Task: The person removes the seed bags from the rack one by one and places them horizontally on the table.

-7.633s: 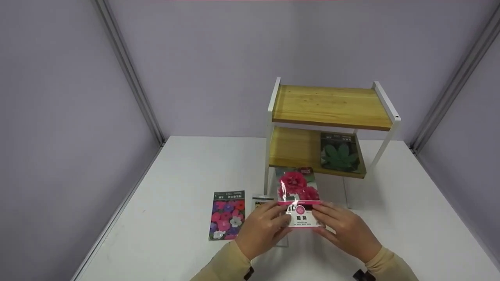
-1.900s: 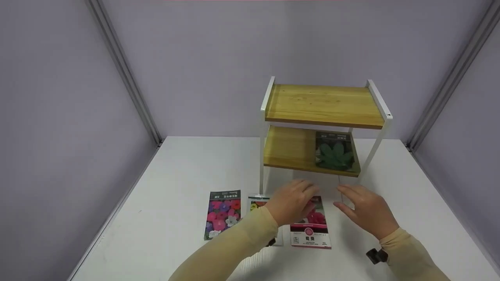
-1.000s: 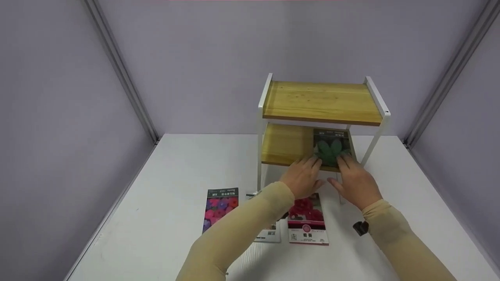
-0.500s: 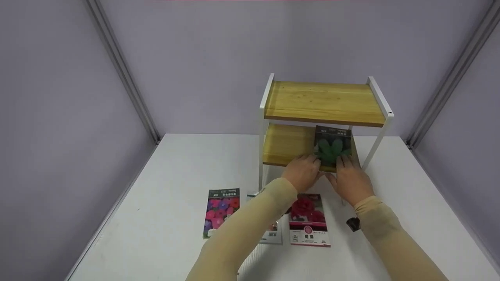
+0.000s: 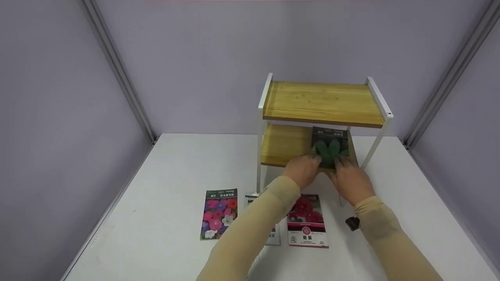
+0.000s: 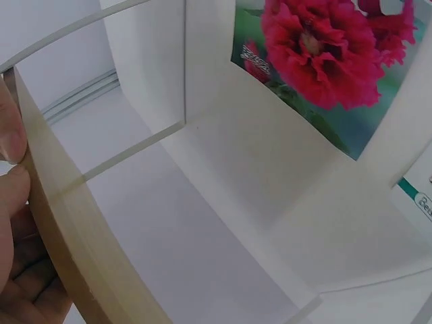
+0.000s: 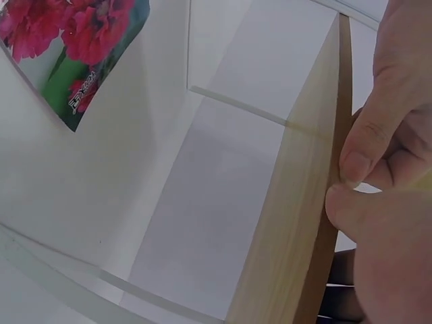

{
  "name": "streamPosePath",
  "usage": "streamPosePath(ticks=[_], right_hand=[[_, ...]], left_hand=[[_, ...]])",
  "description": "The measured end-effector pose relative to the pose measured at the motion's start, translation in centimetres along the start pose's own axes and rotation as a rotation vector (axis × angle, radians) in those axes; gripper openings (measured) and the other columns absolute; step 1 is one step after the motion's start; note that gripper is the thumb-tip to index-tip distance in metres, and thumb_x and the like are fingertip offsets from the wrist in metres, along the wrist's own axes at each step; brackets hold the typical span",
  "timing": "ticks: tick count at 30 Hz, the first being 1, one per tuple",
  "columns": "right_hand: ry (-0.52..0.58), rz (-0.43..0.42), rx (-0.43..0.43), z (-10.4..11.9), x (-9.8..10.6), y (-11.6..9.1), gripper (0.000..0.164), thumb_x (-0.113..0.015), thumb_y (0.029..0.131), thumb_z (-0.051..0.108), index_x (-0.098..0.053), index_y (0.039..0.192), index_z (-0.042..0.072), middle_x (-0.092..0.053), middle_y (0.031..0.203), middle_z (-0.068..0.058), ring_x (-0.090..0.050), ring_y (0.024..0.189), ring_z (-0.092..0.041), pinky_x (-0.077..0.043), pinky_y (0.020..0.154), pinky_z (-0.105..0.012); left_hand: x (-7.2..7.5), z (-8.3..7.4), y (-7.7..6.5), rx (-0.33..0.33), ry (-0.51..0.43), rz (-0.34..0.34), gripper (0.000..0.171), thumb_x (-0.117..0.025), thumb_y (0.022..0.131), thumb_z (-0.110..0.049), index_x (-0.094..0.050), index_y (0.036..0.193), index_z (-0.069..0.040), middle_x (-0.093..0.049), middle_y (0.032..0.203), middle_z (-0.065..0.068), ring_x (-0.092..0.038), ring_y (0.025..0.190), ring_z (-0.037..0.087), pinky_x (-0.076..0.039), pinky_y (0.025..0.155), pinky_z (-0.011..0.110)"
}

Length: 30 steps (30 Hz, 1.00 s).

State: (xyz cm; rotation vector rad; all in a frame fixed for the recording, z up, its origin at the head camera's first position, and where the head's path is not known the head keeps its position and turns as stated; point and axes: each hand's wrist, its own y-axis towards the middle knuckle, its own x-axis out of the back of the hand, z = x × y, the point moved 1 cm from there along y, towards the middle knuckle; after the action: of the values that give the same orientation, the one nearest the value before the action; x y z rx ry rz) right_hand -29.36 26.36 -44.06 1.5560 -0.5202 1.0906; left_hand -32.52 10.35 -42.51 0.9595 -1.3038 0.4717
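Note:
A dark seed packet with a green leaf picture [image 5: 332, 142] lies at the right of the lower shelf [image 5: 287, 144]. At its near edge, my left hand [image 5: 302, 170] and right hand [image 5: 351, 180] pinch it, fingers on top and thumbs at the shelf's front edge. In both wrist views the thumb tips nearly meet at the wooden edge [image 7: 327, 236]; the packet itself is out of sight there. Below the shelf, a red-flower seed packet [image 5: 307, 220] rests on the table, partly behind my left forearm.
The two-tier rack has a wooden top shelf [image 5: 322, 101] and white metal legs. Left of it on the white table [image 5: 168, 175] lie a mixed-flower seed packet [image 5: 219, 214] and another packet [image 5: 273, 237], mostly hidden by my left sleeve. Grey walls enclose the table.
Earlier both hands held the red-flower packet; it now lies on the table. They have since reached up to the leaf packet, whose position and angle on the shelf have shifted slightly.

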Motion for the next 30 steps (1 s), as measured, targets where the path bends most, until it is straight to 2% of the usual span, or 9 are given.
streamPosePath(ticks=[5,10,13,20,30], right_hand=[[0.009,-0.04,0.013,-0.2,0.3,-0.3,0.045,-0.069,0.09,0.028,-0.061,0.112,-0.011,-0.062,0.107,-0.027,-0.063,0.092,-0.042,-0.054,0.076,-0.053],[0.029,-0.031,-0.008,-0.3,0.5,-0.5,0.043,-0.069,0.09,0.027,-0.062,0.112,-0.009,-0.063,0.107,-0.026,-0.064,0.092,-0.042,-0.054,0.076,-0.054],[0.035,-0.032,-0.015,-0.4,0.6,-0.5,0.04,-0.069,0.09,0.028,-0.063,0.109,-0.006,-0.065,0.102,-0.024,-0.065,0.087,-0.041,-0.054,0.073,-0.053],[0.048,-0.038,-0.04,-0.7,0.9,-0.7,0.034,-0.07,0.089,0.029,-0.063,0.103,-0.001,-0.064,0.093,-0.02,-0.064,0.08,-0.038,-0.054,0.07,-0.054],[0.047,-0.037,-0.052,-0.9,1.0,-1.1,0.036,-0.068,0.09,0.032,-0.065,0.105,-0.001,-0.066,0.098,-0.021,-0.065,0.086,-0.041,-0.054,0.07,-0.056]], left_hand=[[0.2,-0.7,0.0,0.038,-0.029,0.013,0.019,-0.057,0.097,-0.033,-0.067,0.1,-0.018,-0.068,0.089,-0.004,-0.065,0.077,0.009,-0.055,0.063,0.025],[0.0,-1.2,-0.3,0.047,-0.002,-0.031,0.018,-0.057,0.097,-0.032,-0.069,0.099,-0.018,-0.068,0.086,-0.005,-0.064,0.073,0.008,-0.054,0.063,0.024],[-0.1,-1.4,-0.4,0.054,0.023,-0.06,0.016,-0.058,0.097,-0.031,-0.069,0.097,-0.018,-0.068,0.084,-0.005,-0.064,0.072,0.008,-0.055,0.062,0.024],[-0.1,-1.8,-0.3,0.015,0.062,-0.073,0.015,-0.06,0.097,-0.027,-0.07,0.095,-0.017,-0.068,0.082,-0.003,-0.063,0.068,0.009,-0.054,0.06,0.024],[0.0,-2.1,-0.5,-0.015,0.096,-0.114,0.018,-0.06,0.096,-0.032,-0.069,0.098,-0.017,-0.069,0.085,-0.003,-0.066,0.07,0.009,-0.055,0.061,0.024]])
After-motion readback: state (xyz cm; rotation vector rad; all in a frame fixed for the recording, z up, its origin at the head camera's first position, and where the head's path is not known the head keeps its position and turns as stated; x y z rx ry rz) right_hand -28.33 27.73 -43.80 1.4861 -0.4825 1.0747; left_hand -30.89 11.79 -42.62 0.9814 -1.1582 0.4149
